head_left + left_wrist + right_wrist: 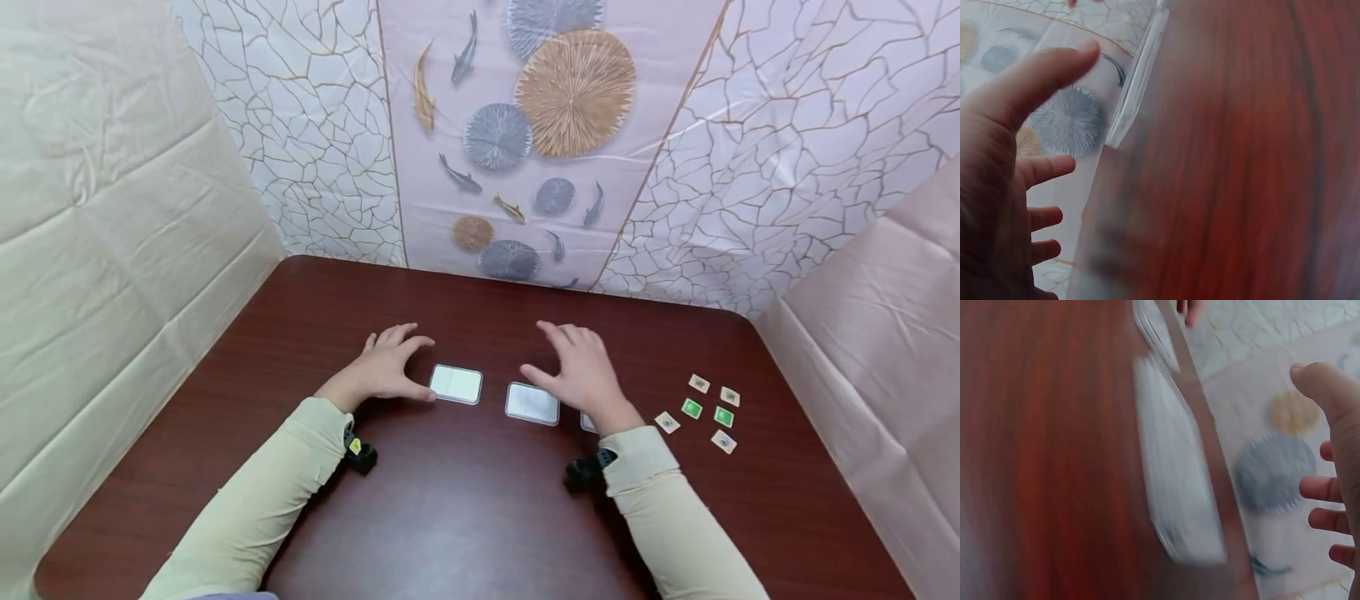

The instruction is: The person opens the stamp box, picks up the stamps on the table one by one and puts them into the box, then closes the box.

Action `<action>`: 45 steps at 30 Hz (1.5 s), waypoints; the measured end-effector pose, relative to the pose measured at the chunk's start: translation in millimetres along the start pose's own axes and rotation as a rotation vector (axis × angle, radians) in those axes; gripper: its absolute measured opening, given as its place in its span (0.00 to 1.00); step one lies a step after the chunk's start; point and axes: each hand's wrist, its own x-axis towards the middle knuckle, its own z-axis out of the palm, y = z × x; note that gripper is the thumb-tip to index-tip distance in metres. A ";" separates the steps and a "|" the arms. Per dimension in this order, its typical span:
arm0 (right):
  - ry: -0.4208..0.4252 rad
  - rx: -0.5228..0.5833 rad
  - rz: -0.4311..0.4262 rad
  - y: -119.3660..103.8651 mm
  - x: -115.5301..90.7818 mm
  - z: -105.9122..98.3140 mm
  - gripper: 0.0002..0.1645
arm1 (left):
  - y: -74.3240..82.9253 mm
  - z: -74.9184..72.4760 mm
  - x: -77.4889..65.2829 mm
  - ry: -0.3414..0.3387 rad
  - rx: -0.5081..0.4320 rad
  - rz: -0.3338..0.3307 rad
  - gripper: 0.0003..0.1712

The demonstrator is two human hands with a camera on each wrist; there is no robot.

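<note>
My left hand (387,365), its thumb and fingers spread and holding nothing, is beside a flat white rectangle with a clear rim (457,384). In the head view its thumb tip overlaps that piece's left edge. In the left wrist view the same hand (997,144) shows fingers apart, with the clear-rimmed piece (1138,81) seen edge-on. My right hand (581,372) hovers with spread fingers, also holding nothing, above and right of a second white rectangle (532,403). A third white piece (588,422) is mostly hidden under the right wrist. The right wrist view has that hand (1335,456) open-fingered.
Several small square tiles lie at the right of the dark red-brown table (450,517): a green one (692,408), another green one (723,417), and pale ones with dark markings, such as one pale tile (699,383). Patterned fabric (495,200) stands behind the table.
</note>
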 end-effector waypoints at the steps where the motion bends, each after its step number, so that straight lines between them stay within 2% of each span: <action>1: -0.017 0.006 -0.004 -6.4 1.9 5.7 0.49 | 0.1 2.1 -0.3 -0.011 -0.016 0.000 0.55; 4: -0.072 0.034 -0.012 -25.7 6.7 21.5 0.47 | 0.0 8.2 0.0 -0.038 -0.045 0.004 0.48; 7: -0.133 0.054 -0.020 -43.1 11.2 34.7 0.45 | -1.0 15.6 2.0 -0.032 -0.050 0.026 0.42; 12: -0.224 0.022 -0.040 -63.6 18.5 49.1 0.44 | -5.3 27.5 5.4 0.033 -0.039 0.084 0.33; 17: -0.268 0.010 -0.064 -72.0 19.7 56.9 0.39 | -10.0 35.1 6.6 0.067 -0.038 0.142 0.30; 22: -0.232 0.037 -0.091 -72.5 17.5 63.2 0.33 | -9.4 35.8 6.9 0.069 -0.060 0.170 0.30; 30: -0.169 0.056 -0.131 -71.1 20.4 67.5 0.32 | -8.4 32.3 4.4 0.083 -0.054 0.172 0.31; 38: -0.147 0.109 -0.117 -67.4 20.8 67.1 0.32 | -5.2 30.7 3.4 0.067 -0.049 0.166 0.33; 45: -0.141 0.141 -0.088 -61.9 25.6 62.2 0.33 | -9.4 33.3 4.0 0.075 -0.058 0.173 0.30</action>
